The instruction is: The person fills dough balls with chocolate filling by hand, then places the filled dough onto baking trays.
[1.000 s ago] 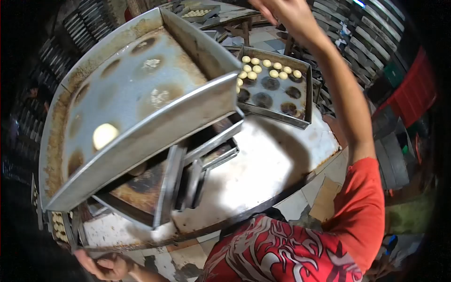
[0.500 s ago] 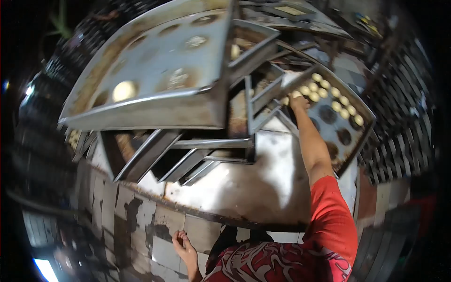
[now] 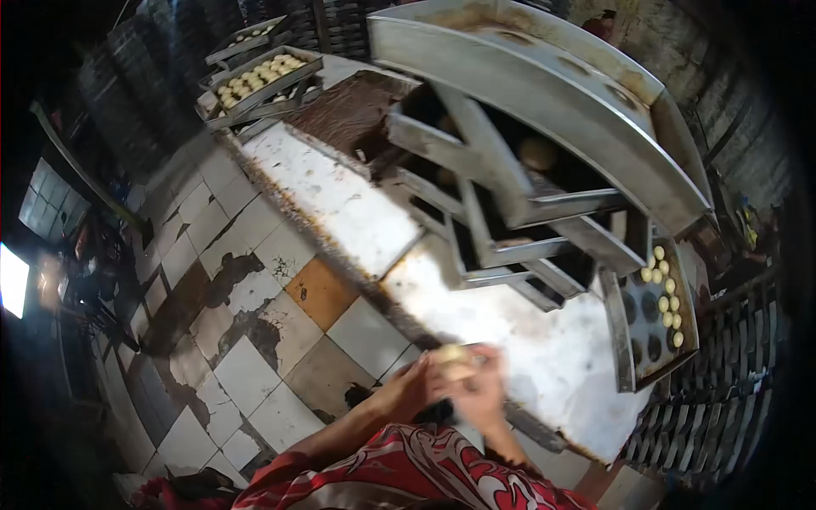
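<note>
Close to my body, at the table's front edge, my left hand (image 3: 413, 384) and my right hand (image 3: 483, 387) meet around pale yellow dough balls (image 3: 455, 361). The right hand is blurred, and how many pieces they hold cannot be made out. To the right, a metal tray (image 3: 624, 340) carries several pale dough balls (image 3: 664, 303) in rows beside dark round marks. Above the hands, deep metal trays (image 3: 544, 106) are stacked crosswise on the white table (image 3: 518, 327).
A tray of many dough balls (image 3: 263, 79) stands at the table's far left end, near a brown surface (image 3: 353, 110). Tiled floor (image 3: 255, 357) lies left of the table. Dark slatted racks (image 3: 722, 425) stand at the right.
My right hand has come back from the right-hand tray and met my left hand near my body. The view has turned left, showing more floor and the far trays.
</note>
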### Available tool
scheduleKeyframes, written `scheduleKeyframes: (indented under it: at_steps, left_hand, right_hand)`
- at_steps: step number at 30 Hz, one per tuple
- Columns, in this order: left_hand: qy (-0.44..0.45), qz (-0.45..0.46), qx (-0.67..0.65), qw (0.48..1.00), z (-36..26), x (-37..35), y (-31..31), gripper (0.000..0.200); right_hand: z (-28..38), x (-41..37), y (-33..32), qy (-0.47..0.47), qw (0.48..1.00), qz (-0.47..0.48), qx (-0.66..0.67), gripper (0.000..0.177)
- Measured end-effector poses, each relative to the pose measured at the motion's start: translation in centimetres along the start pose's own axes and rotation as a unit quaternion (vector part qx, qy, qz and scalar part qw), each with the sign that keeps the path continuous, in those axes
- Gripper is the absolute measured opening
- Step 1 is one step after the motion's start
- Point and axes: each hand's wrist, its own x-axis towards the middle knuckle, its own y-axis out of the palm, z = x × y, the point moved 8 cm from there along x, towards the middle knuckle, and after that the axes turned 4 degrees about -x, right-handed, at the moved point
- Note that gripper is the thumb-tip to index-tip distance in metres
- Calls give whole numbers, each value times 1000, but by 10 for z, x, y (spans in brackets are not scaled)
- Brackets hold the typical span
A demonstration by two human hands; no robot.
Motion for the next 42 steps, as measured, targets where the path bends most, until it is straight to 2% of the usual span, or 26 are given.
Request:
scheduleKeyframes:
  at_steps: [1, 3, 4, 5, 7, 8, 9, 12, 15, 17, 19, 22, 24, 25, 27, 28, 29, 30, 32, 33, 35, 36, 38, 39, 40, 42]
  left_hand:
    - [-6, -40, 27, 999, -15, -11, -18, 50]
    - [108, -83, 187, 973, -65, -40, -59, 43]
    - [190, -97, 232, 949, -88, -59, -78, 40]
    - [146, -169, 139, 965, -99, -73, -108, 38]
    - [124, -238, 79, 960, -127, -102, -150, 34]
    - [123, -249, 73, 958, -140, -110, -164, 32]
    - [106, -240, 80, 962, -149, -113, -168, 32]
    - [149, -211, 82, 963, -186, -112, -170, 30]
    - [155, -188, 65, 968, -213, -103, -170, 31]
    - [166, -186, 70, 966, -228, -89, -177, 31]
    - [146, -187, 67, 969, -234, -78, -190, 31]
    - [62, -166, 2, 984, -240, -44, -206, 31]
    - [78, -176, 67, 979, -265, -28, -197, 31]
    - [90, -179, 123, 972, -278, -21, -189, 30]
    - [102, -177, 117, 972, -304, -7, -176, 28]
    - [121, -181, 140, 966, -320, 0, -171, 29]
    - [141, -188, 160, 959, -333, 8, -166, 30]
    - [140, -196, 148, 959, -340, 16, -160, 26]
    - [96, -172, 129, 972, -332, 45, -161, 26]
    - [62, -142, 121, 980, -326, 59, -159, 26]
    - [48, -83, 165, 982, -312, 87, -145, 29]
    - [39, -3, 159, 986, -287, 100, -155, 34]
    - [-39, 41, 67, 996, -280, 108, -138, 42]
    - [-108, 0, -17, 994, -296, 107, -113, 46]
    - [-152, 38, -46, 987, -317, 109, -121, 52]
    - [-142, 60, 24, 988, -365, 115, -152, 59]
  right_hand:
    - [57, 3, 37, -164, 985, 55, 6, 22]
    - [92, 12, 56, -216, 975, 47, 38, 23]
    - [103, 28, 33, -184, 982, -15, 28, 14]
    - [122, 53, -17, -237, 959, -132, -75, 19]
    - [153, 94, -114, -237, 833, -406, -293, 30]
    - [176, 128, -138, -285, 775, -452, -336, 28]
    - [178, 153, -158, -262, 739, -462, -415, 23]
    - [133, 190, -201, -277, 726, -407, -481, 21]
    - [112, 202, -217, -154, 681, -411, -586, 22]
    - [169, 180, -182, -308, 586, -471, -583, 20]
    - [153, 157, -193, -225, 597, -588, -496, 18]
    - [155, 153, -193, -335, 512, -576, -542, 17]
    - [150, 174, -222, -364, 584, -597, -413, 35]
    - [144, 175, -231, -358, 584, -597, -417, 35]
    - [126, 168, -255, -284, 535, -598, -525, 38]
    - [130, 140, -233, -345, 435, -558, -617, 37]
    - [133, 121, -215, -346, 435, -556, -618, 37]
    - [134, 83, -205, -482, 574, -558, -357, 33]
    - [146, 89, -102, -390, 645, -617, -226, 26]
    - [144, 110, -36, -348, 720, -573, -178, 23]
    - [136, 191, 83, -286, 893, -339, -77, 23]
    - [127, 231, 131, -248, 939, -235, -41, 24]
    - [82, 306, 199, -72, 981, -179, -5, 18]
    - [57, 327, 209, 28, 979, -163, 118, 14]
    - [29, 332, 210, 90, 930, -259, 245, 18]
    - [33, 384, 215, 167, 974, -148, -38, 25]
